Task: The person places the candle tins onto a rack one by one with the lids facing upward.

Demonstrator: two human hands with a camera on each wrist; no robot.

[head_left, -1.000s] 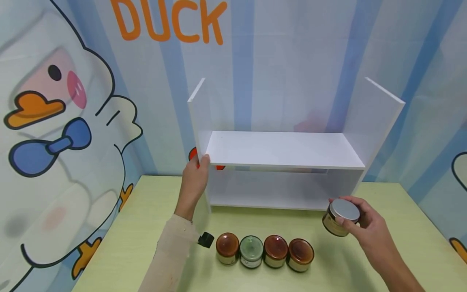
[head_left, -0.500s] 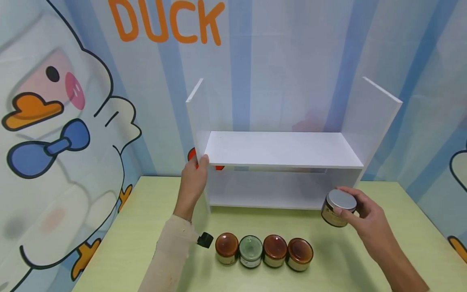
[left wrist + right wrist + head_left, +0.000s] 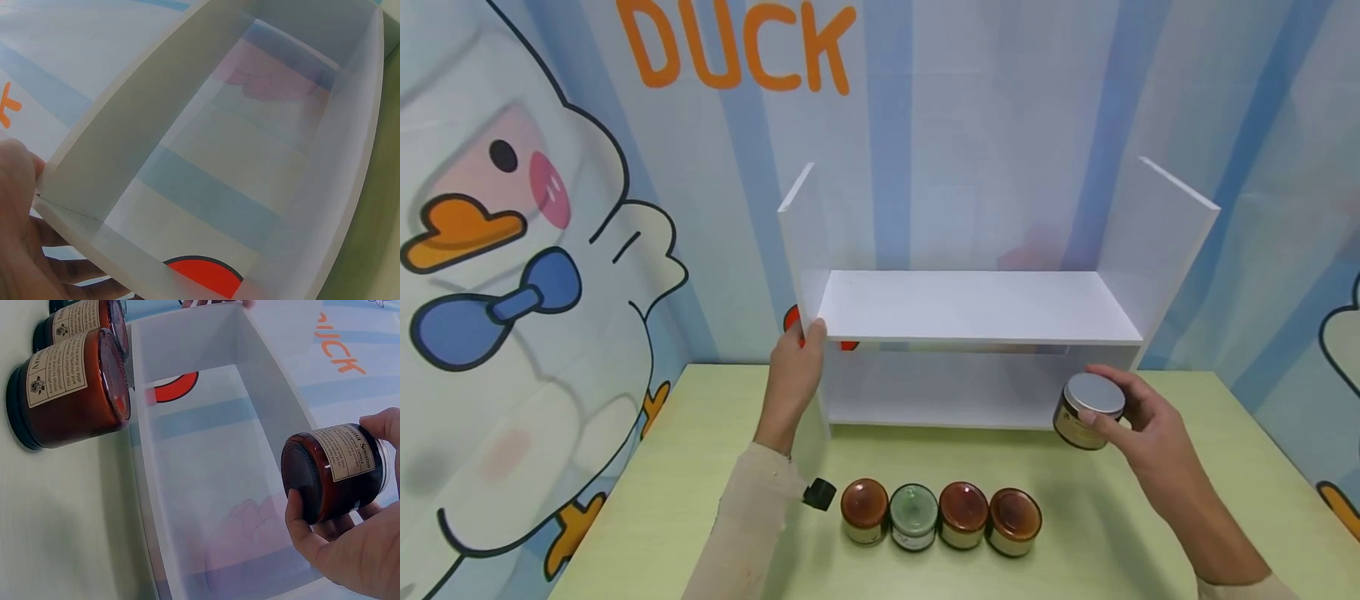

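Moving up and in toward the shelf over the last second, the right hand is curling its fingers round a silver-lidded jar, now right at the shelf's lower opening, right end. Left hand is still gripping the shelf's left wall. Four jars are sitting in a row in front of the shelf, so looks like this one's getting shelved first

Four jars in row before shelf (on table); held jar at right.
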